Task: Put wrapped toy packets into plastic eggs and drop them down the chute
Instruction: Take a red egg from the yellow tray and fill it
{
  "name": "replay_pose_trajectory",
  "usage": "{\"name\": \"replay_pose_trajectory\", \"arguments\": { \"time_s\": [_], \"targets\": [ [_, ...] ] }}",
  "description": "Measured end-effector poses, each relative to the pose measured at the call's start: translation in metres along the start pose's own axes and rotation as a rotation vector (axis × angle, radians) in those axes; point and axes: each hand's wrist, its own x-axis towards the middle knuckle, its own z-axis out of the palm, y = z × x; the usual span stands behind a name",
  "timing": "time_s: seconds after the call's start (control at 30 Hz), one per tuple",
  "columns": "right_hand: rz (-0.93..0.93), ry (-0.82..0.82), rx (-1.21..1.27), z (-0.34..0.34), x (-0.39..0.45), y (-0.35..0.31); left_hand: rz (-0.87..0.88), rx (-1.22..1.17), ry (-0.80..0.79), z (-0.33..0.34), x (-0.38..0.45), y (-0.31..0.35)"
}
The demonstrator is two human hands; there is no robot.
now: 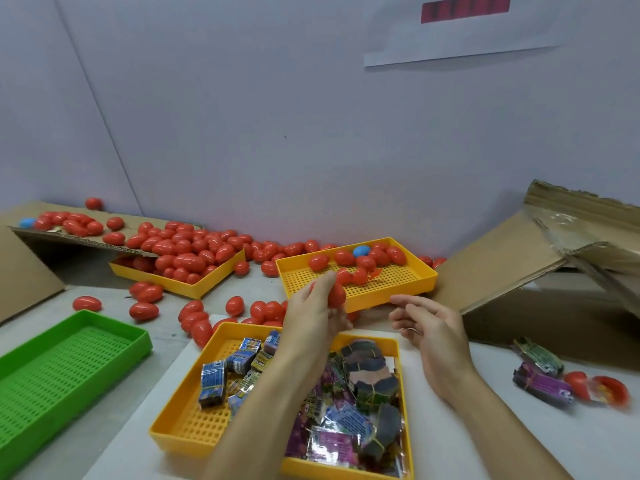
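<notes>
My left hand (313, 311) grips a red plastic egg (336, 295) in front of the near rim of a yellow tray (398, 291) that holds several red eggs and one blue egg (361, 251). To its right, my right hand (427, 329) hovers with relaxed fingers and holds nothing. Beneath both forearms sits a yellow tray (180, 427) full of wrapped toy packets (349, 424), blue ones on its left side and purple ones on its right. A cardboard chute (512, 258) slopes up at the right.
A green tray (52, 375) sits at the near left. Another yellow tray (194, 289) at the back left overflows with red eggs, and loose eggs (194, 320) lie scattered on the table. Two packets (540, 379) and an open red egg (602, 389) lie at the right.
</notes>
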Motion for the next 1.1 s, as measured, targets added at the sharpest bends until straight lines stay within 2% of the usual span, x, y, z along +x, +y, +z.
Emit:
{"name": "replay_pose_trajectory", "arguments": {
  "time_s": [0.1, 0.27, 0.43, 0.67, 0.9, 1.1],
  "targets": [
    [-0.011, 0.0, -0.015, 0.0, 0.0, 0.001, -0.104, -0.195, -0.025, 0.002, -0.005, 0.002],
    [-0.011, 0.0, -0.023, -0.001, 0.0, 0.001, -0.154, -0.182, -0.029, 0.002, -0.008, 0.002],
    [-0.004, 0.0, -0.016, 0.0, -0.001, 0.001, -0.255, -0.317, -0.087, -0.002, -0.01, 0.004],
    [-0.013, 0.001, -0.024, 0.0, -0.002, 0.0, -0.041, -0.113, -0.048, -0.003, -0.004, -0.004],
    [-0.034, -0.019, -0.062, 0.0, -0.002, 0.0, -0.079, -0.129, -0.021, -0.008, -0.003, 0.0],
    [-0.073, -0.088, -0.288, 0.005, -0.002, -0.002, -0.13, -0.077, 0.042, -0.02, 0.005, 0.013]
  ]
}}
